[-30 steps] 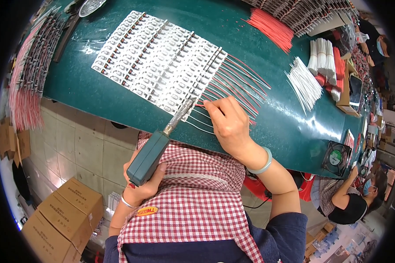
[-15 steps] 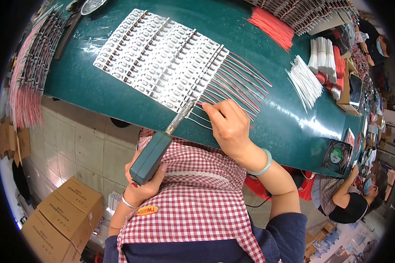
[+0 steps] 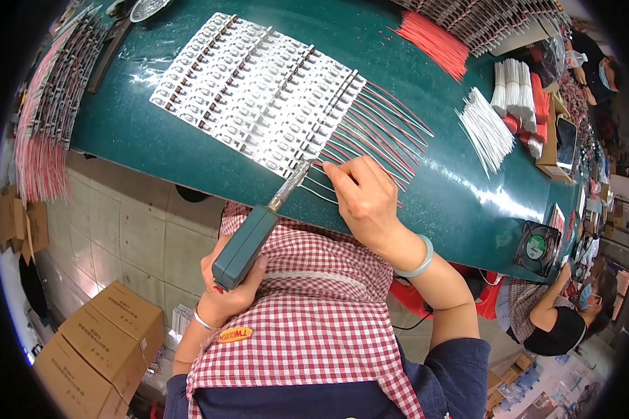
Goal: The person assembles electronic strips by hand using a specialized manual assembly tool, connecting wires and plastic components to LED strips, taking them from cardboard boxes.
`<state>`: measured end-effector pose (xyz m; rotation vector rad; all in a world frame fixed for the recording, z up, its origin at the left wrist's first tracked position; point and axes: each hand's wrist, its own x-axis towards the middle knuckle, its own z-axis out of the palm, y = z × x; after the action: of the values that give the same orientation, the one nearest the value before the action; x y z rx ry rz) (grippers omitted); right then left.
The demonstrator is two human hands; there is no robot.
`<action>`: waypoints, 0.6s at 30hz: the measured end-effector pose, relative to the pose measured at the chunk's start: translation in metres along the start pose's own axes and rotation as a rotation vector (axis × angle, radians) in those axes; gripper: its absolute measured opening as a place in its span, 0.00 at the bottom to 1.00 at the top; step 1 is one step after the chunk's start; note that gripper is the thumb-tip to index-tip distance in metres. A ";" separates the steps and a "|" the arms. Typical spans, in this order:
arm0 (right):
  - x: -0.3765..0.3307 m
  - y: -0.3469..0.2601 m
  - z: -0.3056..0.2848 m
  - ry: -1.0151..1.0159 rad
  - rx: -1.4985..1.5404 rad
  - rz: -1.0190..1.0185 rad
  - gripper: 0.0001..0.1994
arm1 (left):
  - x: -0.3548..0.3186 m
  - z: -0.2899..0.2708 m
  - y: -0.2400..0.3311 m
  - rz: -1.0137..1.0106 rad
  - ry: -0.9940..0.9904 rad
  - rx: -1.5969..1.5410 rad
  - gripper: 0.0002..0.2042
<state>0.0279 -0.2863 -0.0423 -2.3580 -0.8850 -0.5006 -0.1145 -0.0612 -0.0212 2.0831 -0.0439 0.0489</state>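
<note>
A white panel of circuit boards (image 3: pixel 251 91) lies on the green worktable, with red and white wires (image 3: pixel 377 143) fanning out from its right edge. My left hand (image 3: pixel 229 299) is wrapped around a dark green soldering iron (image 3: pixel 246 244) at the table's front edge. Its metal tip reaches the panel's lower right corner. Close by, my right hand (image 3: pixel 367 202) pinches a red wire (image 3: pixel 319 163) between thumb and forefinger, its end near the iron's tip. Whether tip and wire touch is too small to tell.
Loose red wires (image 3: pixel 437 45) and white wires (image 3: pixel 488 133) lie at the far right. A small black fan (image 3: pixel 538 246) stands by the right front edge. Wired strips (image 3: pixel 45 153) hang over the left end. Cartons (image 3: pixel 98 349) sit on the floor; a co-worker (image 3: pixel 552 321) sits at right.
The soldering iron's body has shifted slightly right and up, turning a little in my left hand. My right hand stays nearly still with the red wire.
</note>
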 end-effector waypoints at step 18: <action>-0.001 -0.005 0.000 0.085 0.004 -0.044 0.11 | -0.019 0.001 -0.006 -0.119 0.081 -0.120 0.12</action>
<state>0.0238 -0.2834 -0.0410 -2.3000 -0.9000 -0.6114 -0.1330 -0.0586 -0.0275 1.9581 0.1237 0.0563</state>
